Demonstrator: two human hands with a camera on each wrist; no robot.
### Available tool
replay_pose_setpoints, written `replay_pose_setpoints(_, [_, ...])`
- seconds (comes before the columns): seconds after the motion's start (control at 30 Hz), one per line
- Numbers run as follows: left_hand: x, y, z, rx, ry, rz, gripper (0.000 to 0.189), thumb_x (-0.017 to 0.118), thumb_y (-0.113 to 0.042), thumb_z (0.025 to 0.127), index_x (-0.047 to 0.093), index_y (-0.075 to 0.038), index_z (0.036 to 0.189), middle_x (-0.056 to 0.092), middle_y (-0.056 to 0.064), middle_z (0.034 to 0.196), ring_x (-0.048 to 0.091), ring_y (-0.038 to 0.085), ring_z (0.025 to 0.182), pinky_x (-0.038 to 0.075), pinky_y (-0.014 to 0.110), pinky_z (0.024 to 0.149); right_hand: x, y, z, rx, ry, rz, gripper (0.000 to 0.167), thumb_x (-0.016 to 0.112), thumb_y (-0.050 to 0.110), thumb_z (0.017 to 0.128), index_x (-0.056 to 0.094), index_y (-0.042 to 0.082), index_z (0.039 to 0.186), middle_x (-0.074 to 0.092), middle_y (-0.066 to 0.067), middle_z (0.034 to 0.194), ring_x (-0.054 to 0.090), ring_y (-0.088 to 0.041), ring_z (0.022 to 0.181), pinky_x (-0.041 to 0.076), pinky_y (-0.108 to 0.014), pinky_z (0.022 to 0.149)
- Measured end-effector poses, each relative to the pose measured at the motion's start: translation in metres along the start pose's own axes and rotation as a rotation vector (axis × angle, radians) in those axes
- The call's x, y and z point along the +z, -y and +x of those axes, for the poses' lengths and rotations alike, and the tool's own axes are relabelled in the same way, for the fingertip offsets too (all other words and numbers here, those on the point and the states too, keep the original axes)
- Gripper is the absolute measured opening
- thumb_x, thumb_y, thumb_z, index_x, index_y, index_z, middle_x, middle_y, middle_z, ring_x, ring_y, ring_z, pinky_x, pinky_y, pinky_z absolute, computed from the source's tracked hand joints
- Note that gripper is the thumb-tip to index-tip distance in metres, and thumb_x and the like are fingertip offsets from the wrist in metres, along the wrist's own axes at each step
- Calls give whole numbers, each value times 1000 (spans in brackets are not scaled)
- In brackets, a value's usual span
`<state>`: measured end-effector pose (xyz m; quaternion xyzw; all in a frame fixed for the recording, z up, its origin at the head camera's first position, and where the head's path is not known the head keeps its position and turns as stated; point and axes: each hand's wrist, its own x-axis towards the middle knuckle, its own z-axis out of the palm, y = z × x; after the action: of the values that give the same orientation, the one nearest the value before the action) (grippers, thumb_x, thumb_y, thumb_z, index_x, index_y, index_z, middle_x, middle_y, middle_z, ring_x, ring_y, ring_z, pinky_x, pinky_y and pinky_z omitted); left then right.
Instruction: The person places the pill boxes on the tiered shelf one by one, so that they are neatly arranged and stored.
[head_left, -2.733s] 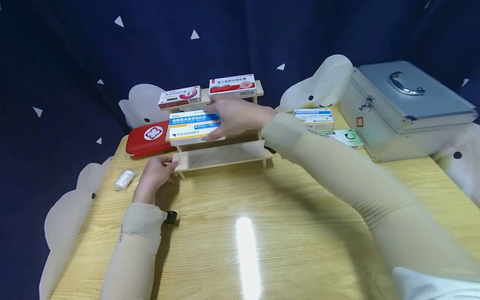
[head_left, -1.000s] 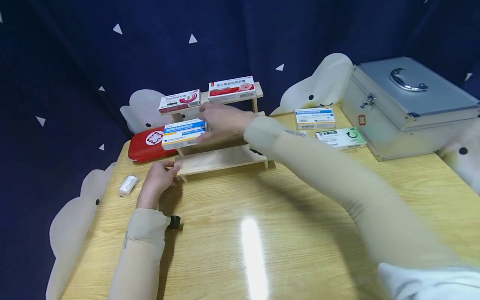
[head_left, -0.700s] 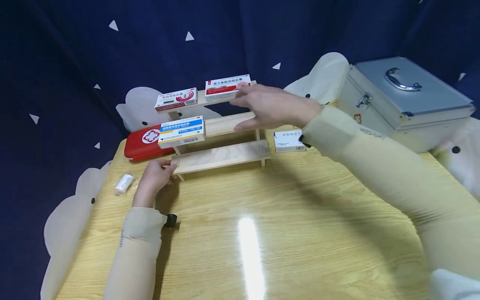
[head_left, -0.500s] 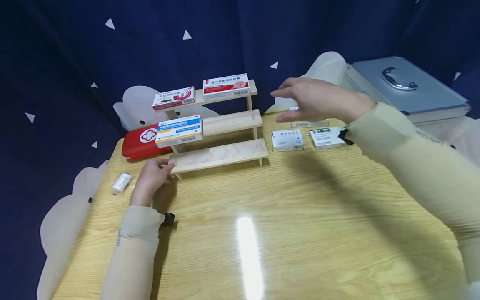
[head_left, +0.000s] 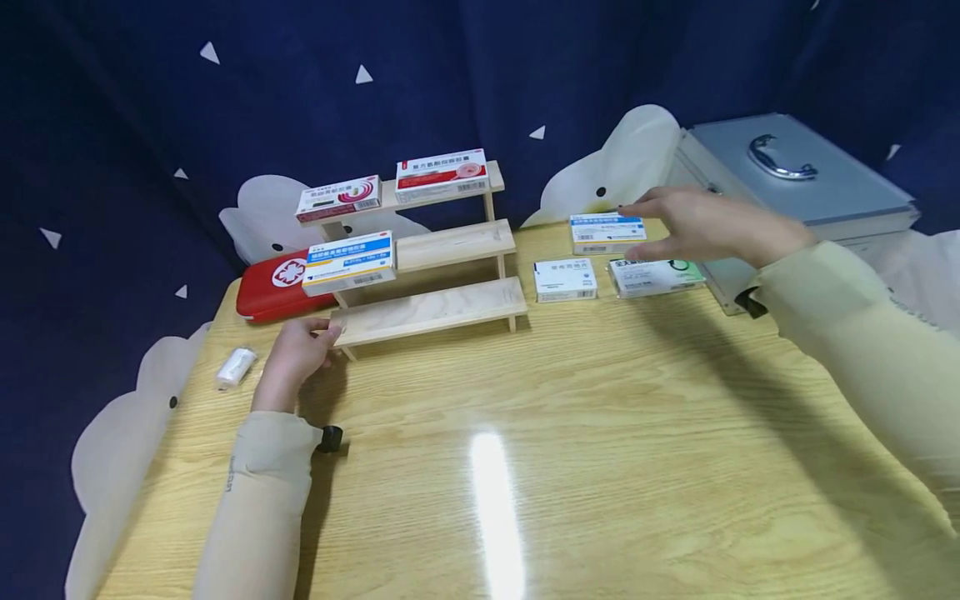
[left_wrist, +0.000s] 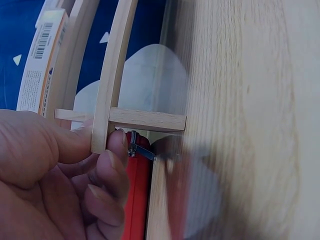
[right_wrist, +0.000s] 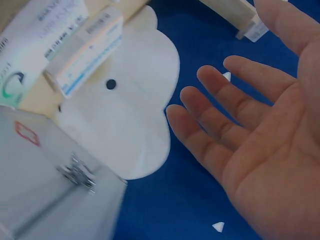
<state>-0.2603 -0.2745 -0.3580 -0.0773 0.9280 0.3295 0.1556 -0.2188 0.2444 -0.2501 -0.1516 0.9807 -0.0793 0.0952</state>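
Observation:
My left hand [head_left: 296, 354] pinches the left end of the lowest tier of a wooden stepped shelf [head_left: 438, 310]; in the left wrist view, thumb and fingers grip its board [left_wrist: 111, 75]. A blue-and-white medicine box [head_left: 349, 262] lies at the left of the middle tier. Two red-and-white medicine boxes [head_left: 340, 200] [head_left: 441, 175] lie on the top tier. Over at the right, my right hand [head_left: 701, 225] hovers with fingers extended, holding nothing. Near its fingertips are another blue-and-white medicine box [head_left: 603, 233] and a green-and-white one [head_left: 652, 279]. A plain white medicine box [head_left: 565, 281] lies left of those.
A silver metal case [head_left: 795, 179] with a handle stands at the back right. Behind the shelf's left side lies a red first-aid pouch [head_left: 273, 287]. A small white wrapped roll [head_left: 236, 367] lies left of my left hand. A dark blue curtain hangs behind the table.
My right hand has let go of the blue-and-white box on the middle tier and moved right, over the boxes beside the metal case. My left hand keeps its hold on the shelf.

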Motion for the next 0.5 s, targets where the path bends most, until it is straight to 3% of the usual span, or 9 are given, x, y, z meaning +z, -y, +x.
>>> replay_pose_setpoints(0.23, [0,1,-1,11,-6,-12,53,49,-32,105,43,-2,148,58,21,103,55,31,86,37,40,80,28,-8,15,-58,5,88,74,70,39,92,42,-2,147,42,-28,144,47,-44,126,38,-58,100])
replay_pose_setpoints(0.5, [0,3,-1,51,-24,-18,50,50,-30,104,47,1,143,62,21,103,56,28,79,39,38,76,61,-16,50,-36,66,163,71,72,31,92,42,0,148,45,-25,143,50,-41,124,42,-54,98])
